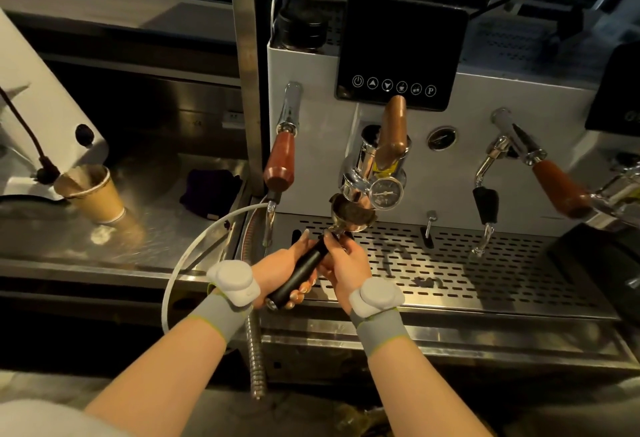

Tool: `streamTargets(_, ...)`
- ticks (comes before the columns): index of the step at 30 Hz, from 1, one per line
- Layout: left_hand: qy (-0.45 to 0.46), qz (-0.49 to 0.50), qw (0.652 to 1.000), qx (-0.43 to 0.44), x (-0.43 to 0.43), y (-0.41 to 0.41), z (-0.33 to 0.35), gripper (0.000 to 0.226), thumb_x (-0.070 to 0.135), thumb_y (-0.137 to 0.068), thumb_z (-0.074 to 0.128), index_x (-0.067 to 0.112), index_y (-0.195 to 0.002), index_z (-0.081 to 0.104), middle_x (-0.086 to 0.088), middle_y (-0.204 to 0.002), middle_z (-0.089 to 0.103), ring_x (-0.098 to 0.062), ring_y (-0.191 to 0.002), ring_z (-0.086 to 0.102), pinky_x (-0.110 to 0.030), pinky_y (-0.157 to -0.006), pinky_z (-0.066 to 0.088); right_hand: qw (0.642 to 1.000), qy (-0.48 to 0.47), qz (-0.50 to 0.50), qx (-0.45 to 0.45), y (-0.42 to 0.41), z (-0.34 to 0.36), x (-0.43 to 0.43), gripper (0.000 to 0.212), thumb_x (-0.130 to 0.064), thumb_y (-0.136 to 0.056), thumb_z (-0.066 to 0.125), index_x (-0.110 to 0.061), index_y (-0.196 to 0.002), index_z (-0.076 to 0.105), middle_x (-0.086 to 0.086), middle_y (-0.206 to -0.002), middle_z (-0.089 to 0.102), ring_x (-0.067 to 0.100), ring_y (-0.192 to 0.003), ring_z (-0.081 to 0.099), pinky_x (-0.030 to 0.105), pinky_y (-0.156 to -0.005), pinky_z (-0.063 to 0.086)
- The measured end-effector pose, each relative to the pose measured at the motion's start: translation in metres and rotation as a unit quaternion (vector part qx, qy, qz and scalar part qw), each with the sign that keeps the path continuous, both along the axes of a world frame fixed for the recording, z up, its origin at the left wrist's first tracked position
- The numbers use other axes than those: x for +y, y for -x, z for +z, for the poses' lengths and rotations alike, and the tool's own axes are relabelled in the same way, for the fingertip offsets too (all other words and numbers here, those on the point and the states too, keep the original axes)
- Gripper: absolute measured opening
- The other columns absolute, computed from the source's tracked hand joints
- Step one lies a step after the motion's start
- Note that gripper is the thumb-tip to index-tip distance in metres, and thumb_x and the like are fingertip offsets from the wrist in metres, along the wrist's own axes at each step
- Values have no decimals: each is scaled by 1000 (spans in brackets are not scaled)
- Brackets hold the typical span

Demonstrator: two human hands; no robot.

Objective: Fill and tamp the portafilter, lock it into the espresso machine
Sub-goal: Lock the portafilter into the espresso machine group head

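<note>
On my feed the portafilter [351, 217] sits in both hands, raised over the slotted drip tray [485, 263] and just below and left of the chrome group head [367, 173] of the espresso machine [467, 166]. I cannot tell whether its rim touches the group head. Its round metal basket has a warm, brassy shine and is filled with dark ground coffee. The bowl tips slightly toward me, and a straight black handle runs down and to the left.

My left hand [284, 272] wraps the lower end of that handle, fingers curled fully around it with the nails showing underneath. My right hand [346, 263] grips the neck of the handle just behind the basket, fingers and thumb closed on it. Each wrist carries a grey band with a pale rounded device.

On the dark control panel [398, 52] I read a row of ringed symbols: a power sign, up and down arrows, two cup icons, and the letter "P". The dial of the small pressure gauge [386, 192] beside the group head is too small to read.
</note>
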State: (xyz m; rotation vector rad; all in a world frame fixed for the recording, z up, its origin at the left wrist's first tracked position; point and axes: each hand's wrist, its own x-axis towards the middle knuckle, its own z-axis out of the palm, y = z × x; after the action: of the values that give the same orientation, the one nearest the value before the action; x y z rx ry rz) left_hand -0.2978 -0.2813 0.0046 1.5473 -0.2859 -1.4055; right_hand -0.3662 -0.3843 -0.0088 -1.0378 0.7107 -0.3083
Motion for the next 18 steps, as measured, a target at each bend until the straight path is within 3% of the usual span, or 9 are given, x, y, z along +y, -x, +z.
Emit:
streamTargets(7,12,-2,1000,14,-11,-7,16,69,69,-86,23,10,-62,48,0,-39,47,-9,-26,41,-15,-29,36,1000,2,4,-26,-5,10,-11,14,-15,-95,52,-11,-106,59,10,-103,67,18,-87,67,20,-64,56)
streamTargets(12,10,-12,1000,2,-15,-9,23,70,68,-87,20,9,-62,46,1,-37,47,-9,-25,42,-13,-30,36,999,-5,0,-41,-8,15,-15,8,-15,-95,52,-17,-96,60,5,-95,68,17,-85,69,20,-63,57)
streamTargets(16,13,-27,999,-18,-16,-12,27,70,70,-85,21,9,-62,48,0,-40,47,-10,-28,43,-15,-32,38,999,0,-12,-48,-8,15,-16,10,-15,-94,53,-15,-101,60,11,-109,68,24,-99,67,27,-76,56)
streamTargets(18,18,-28,999,-27,-16,-12,31,69,69,-86,22,10,-63,49,0,-42,48,-10,-29,43,-16,-32,39,998,2,-11,-58,-7,18,-18,11,-15,-94,53,-15,-102,60,11,-110,67,22,-99,67,26,-75,56)
